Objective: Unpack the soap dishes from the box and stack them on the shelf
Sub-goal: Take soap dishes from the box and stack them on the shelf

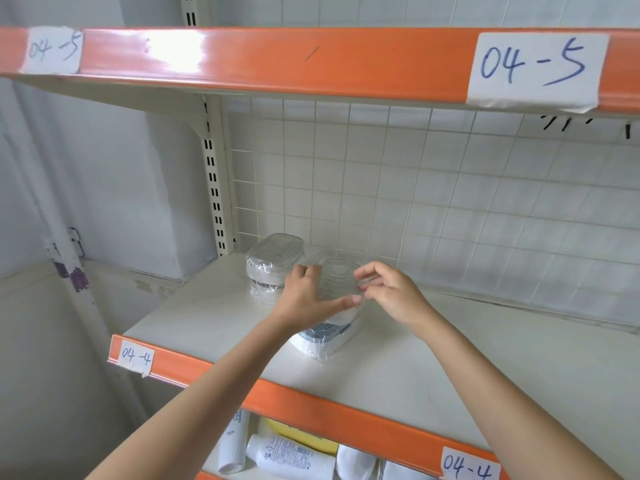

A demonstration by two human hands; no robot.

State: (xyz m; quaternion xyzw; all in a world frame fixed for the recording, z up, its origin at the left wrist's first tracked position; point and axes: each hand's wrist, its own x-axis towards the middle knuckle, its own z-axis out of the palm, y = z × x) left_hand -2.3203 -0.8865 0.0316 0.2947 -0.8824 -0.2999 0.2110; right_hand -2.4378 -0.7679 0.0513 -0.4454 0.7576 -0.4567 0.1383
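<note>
Head view: wrapped soap dish (337, 277) on a second stack (327, 337), near shelf (433, 368) left end, beside back-corner stack (273, 263). Left hand (306, 297) gripping it, right hand (391, 292) pinching its rim. Could slide off: slippery film, uneven seating. Box unseen; dish edges hard to read.

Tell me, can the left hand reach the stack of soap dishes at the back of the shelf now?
Probably yes: the left hand is right beside the back stack, nothing between, but it holds another soap dish.
</note>
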